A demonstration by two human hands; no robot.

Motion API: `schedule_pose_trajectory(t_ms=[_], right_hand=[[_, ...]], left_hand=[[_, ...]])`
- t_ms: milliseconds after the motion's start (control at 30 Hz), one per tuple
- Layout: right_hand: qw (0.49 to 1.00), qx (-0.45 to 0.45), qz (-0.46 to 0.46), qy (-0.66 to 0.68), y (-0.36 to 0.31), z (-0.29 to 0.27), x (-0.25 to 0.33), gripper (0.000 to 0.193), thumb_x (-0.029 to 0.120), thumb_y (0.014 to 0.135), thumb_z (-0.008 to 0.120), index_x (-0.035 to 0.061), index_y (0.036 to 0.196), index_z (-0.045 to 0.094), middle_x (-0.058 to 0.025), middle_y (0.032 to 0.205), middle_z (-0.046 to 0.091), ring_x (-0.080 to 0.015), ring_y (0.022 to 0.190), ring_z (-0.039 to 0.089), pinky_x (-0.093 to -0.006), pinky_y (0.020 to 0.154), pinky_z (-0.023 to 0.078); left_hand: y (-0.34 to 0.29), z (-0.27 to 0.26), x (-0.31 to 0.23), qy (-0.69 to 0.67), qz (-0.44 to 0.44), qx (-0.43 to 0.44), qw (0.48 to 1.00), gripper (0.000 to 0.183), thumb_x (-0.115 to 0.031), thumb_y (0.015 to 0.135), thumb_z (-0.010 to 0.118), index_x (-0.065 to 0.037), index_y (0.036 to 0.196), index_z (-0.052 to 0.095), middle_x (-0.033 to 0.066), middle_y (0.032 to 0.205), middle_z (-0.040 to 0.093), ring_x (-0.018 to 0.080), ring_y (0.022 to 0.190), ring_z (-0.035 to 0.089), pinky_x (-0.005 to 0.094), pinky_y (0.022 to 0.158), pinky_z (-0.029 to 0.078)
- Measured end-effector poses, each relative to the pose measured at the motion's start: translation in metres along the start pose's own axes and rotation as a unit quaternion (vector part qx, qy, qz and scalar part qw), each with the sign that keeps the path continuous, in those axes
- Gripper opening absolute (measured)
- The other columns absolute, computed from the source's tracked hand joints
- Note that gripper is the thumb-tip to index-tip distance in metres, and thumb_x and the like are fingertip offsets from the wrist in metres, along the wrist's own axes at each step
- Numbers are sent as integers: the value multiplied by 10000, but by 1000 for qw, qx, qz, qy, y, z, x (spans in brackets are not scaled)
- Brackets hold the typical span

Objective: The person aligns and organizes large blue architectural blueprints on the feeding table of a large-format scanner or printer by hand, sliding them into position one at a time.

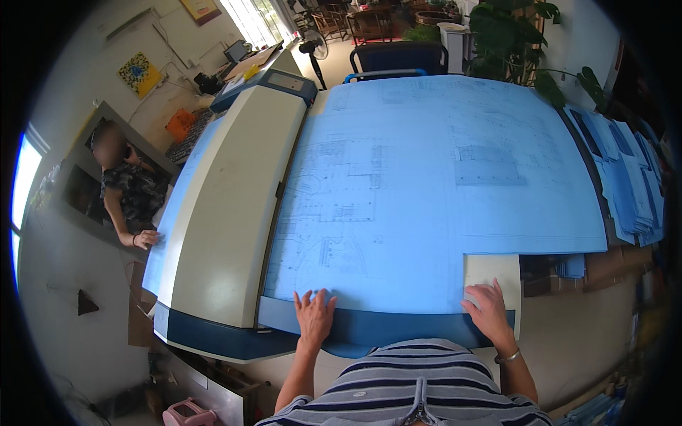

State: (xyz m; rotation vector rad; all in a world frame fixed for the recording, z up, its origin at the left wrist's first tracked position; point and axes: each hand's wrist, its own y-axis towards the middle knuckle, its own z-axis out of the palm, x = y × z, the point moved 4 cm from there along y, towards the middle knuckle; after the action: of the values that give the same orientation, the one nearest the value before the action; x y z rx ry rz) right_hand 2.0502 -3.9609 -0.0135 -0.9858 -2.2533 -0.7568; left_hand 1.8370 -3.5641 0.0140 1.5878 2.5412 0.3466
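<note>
A large blue sheet of line drawings [419, 206] spreads across the flat bed in front of me and meets a long machine with a beige cover [227, 177] on the left. My left hand [316, 319] rests at the sheet's near edge, fingers apart, over the dark blue front rail [398, 328]. On the right, my right hand [490, 312] lies with fingers spread on the cream bed corner [497, 268], beside the sheet's edge. Neither hand holds anything. More blue paper [158, 248] shows beyond the machine's left side.
A person [135, 177] stands at the far left with one hand [145, 239] by the paper there. Stacks of folded blue sheets [629, 170] lie at the right. A dark chair [399, 58], a fan [312, 50] and a leafy plant [501, 42] stand behind the bed.
</note>
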Motion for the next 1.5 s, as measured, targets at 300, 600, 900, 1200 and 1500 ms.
schedule_pose_trajectory(t_ms=[300, 600, 900, 1200, 1500], right_hand=[[997, 35, -36, -56, 13, -53, -58, 336, 194, 906, 781, 92, 1208, 674, -85, 1261, 708, -313, 1249, 616, -611, 1200, 331], [985, 47, -58, -157, 66, -60, -111, 391, 155, 884, 775, 90, 1250, 653, -96, 1386, 655, -326, 1359, 547, -576, 1247, 284], [988, 35, -23, -151, 77, -44, -137, 426, 152, 857, 798, 88, 1254, 659, -83, 1371, 663, -328, 1381, 532, -570, 1269, 244], [979, -13, -75, -188, 82, -37, -136, 371, 87, 803, 795, 75, 1156, 680, -82, 1253, 694, -299, 1267, 595, -595, 1246, 289], [973, -29, -108, -202, 84, -39, -138, 314, 58, 811, 768, 57, 1116, 690, -91, 1204, 690, -282, 1215, 616, -609, 1244, 295]], left_hand=[[4, -9, -89, -29, -6, -11, 1000, 490, -362, 1006, 676, 28, 1301, 647, 205, 1133, 742, 410, 1294, 577, 635, 1228, 248], [-5, 7, -173, -87, 118, -4, 989, 482, -340, 943, 757, 10, 1262, 664, 167, 1057, 759, 384, 1252, 614, 628, 1203, 313], [-1, 1, -102, 14, -35, 15, 999, 470, -374, 1023, 649, 23, 1275, 665, 170, 1066, 761, 391, 1257, 600, 638, 1229, 233], [12, 1, -94, 18, -79, -2, 997, 552, -413, 1028, 630, 51, 1326, 628, 211, 1124, 753, 440, 1333, 552, 655, 1238, 193], [8, 8, -128, -27, -19, 25, 999, 527, -402, 1008, 653, 4, 1340, 602, 186, 1251, 722, 457, 1370, 523, 670, 1233, 192]])
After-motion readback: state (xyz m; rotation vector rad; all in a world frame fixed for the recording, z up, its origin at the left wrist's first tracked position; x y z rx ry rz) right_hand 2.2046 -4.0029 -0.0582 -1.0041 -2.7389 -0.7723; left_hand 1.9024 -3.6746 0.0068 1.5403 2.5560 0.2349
